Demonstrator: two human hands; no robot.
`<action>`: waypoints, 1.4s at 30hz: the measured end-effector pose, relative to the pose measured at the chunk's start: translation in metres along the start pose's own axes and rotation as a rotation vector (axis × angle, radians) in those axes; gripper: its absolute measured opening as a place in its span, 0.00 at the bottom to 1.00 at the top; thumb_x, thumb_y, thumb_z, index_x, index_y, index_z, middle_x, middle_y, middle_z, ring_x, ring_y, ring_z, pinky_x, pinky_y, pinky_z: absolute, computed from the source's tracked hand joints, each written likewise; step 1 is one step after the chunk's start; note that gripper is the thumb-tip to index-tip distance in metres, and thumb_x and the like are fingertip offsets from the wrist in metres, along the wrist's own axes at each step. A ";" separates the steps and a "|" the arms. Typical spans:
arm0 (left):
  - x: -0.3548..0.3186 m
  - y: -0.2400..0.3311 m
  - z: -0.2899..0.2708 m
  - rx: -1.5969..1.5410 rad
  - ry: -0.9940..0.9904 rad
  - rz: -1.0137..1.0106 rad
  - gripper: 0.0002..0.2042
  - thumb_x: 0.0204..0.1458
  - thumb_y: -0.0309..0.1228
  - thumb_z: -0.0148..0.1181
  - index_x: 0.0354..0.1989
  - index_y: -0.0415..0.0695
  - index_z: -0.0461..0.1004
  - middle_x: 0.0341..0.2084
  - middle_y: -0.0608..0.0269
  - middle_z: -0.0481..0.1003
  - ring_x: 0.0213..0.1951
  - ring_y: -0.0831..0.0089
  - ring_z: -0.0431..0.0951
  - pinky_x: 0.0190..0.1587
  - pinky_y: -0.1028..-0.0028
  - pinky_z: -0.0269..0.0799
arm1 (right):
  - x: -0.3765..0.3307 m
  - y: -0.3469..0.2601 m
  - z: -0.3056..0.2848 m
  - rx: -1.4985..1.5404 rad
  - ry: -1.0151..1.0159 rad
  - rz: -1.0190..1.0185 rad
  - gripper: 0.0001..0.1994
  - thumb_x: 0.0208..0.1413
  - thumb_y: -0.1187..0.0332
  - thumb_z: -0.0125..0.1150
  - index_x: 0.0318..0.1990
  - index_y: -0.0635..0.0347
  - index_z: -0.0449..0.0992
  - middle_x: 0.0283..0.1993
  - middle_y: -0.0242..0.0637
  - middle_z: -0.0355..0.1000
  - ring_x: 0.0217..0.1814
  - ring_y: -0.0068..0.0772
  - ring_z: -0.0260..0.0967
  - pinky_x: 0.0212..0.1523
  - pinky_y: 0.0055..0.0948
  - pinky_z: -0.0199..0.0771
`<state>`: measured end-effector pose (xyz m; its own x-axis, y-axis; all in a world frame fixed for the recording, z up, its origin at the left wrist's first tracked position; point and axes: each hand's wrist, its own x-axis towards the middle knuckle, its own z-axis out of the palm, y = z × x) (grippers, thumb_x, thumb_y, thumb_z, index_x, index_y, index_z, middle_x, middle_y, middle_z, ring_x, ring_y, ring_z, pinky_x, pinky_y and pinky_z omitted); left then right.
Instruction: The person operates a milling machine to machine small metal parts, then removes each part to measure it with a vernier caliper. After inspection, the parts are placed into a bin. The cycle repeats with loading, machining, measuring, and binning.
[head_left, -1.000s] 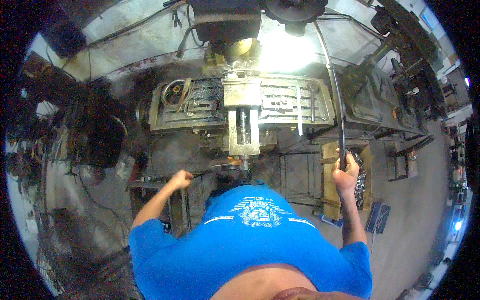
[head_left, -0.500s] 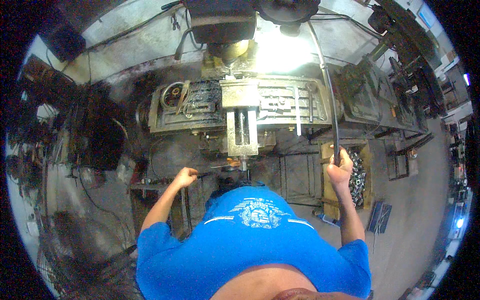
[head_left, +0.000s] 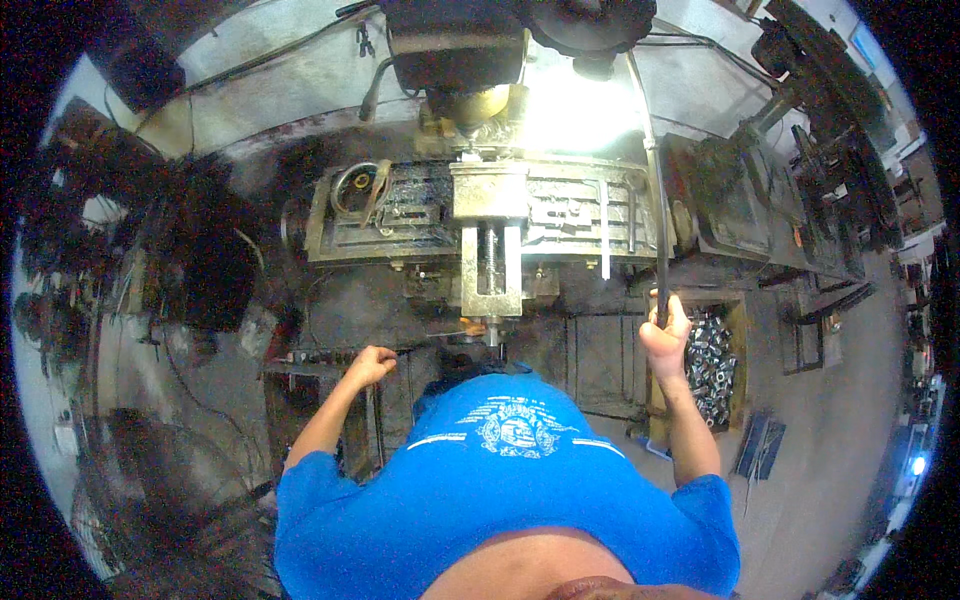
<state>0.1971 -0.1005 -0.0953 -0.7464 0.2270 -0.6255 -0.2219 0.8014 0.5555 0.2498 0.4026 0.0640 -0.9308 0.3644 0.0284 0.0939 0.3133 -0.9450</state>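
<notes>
My right hand (head_left: 668,338) is wrapped round the lower end of a long dark lever (head_left: 656,215) that slants down from the machine head (head_left: 455,50). My left hand (head_left: 372,366) hovers left of my body with its fingers curled closed; whatever is in them, if anything, is hidden. Between and beyond my hands, a metal machine vise (head_left: 490,192) with a long screw sits on the slotted machine table (head_left: 425,238). Above the vise's far end is the machine's spindle (head_left: 467,130). An orange-handled tool (head_left: 474,327) lies by the vise's near end.
A wooden box (head_left: 737,350) of small shiny metal parts (head_left: 711,370) stands below my right hand. A round ring-shaped part (head_left: 357,188) and a long thin bar (head_left: 605,230) lie on the machine table. A bright lamp glow (head_left: 580,110) lights the back.
My right hand, still gripping the lever, has shifted slightly left with the lever's lower end. The view has moved a little; my left hand stays closed in nearly the same place.
</notes>
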 end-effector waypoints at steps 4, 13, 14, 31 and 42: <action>0.008 -0.004 -0.004 -0.108 -0.009 0.067 0.16 0.47 0.30 0.56 0.43 0.34 0.71 0.33 0.53 0.76 0.35 0.69 0.76 0.40 0.72 0.70 | 0.031 0.057 0.024 0.001 0.088 -0.100 0.17 0.34 0.77 0.52 0.38 0.60 0.68 0.23 0.21 0.55 0.23 0.13 0.50 0.24 0.13 0.52; 0.052 0.102 -0.080 -0.371 0.106 0.465 0.13 0.51 0.34 0.52 0.37 0.36 0.73 0.28 0.62 0.76 0.30 0.77 0.75 0.36 0.76 0.70 | 0.087 0.103 0.063 -0.194 0.244 -0.184 0.14 0.34 0.77 0.53 0.35 0.58 0.69 0.21 0.19 0.56 0.20 0.13 0.51 0.21 0.15 0.53; 0.062 0.116 -0.088 -0.488 0.112 0.452 0.13 0.51 0.33 0.53 0.38 0.35 0.72 0.28 0.60 0.76 0.30 0.75 0.75 0.36 0.74 0.71 | 0.076 0.101 0.056 -0.141 0.239 -0.166 0.15 0.35 0.77 0.53 0.36 0.58 0.70 0.21 0.19 0.56 0.20 0.13 0.50 0.22 0.14 0.53; 0.177 0.266 -0.140 -0.847 0.354 0.267 0.12 0.42 0.34 0.62 0.29 0.37 0.76 0.24 0.59 0.75 0.28 0.74 0.71 0.34 0.73 0.63 | -0.136 -0.048 -0.114 0.075 0.674 -0.286 0.34 0.42 0.50 0.60 0.50 0.72 0.65 0.38 0.42 0.68 0.29 0.25 0.62 0.25 0.19 0.61; 0.208 0.243 -0.155 -1.069 0.145 0.178 0.06 0.40 0.27 0.62 0.20 0.40 0.72 0.17 0.63 0.72 0.16 0.74 0.69 0.21 0.75 0.61 | -0.131 -0.017 -0.082 0.391 0.493 -0.093 0.34 0.37 0.49 0.64 0.46 0.71 0.68 0.34 0.41 0.69 0.26 0.22 0.62 0.23 0.16 0.62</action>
<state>-0.1095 0.0561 -0.0053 -0.8732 0.1684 -0.4573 -0.4810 -0.1467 0.8644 0.3989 0.4218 0.1035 -0.6479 0.7414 0.1747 -0.2020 0.0539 -0.9779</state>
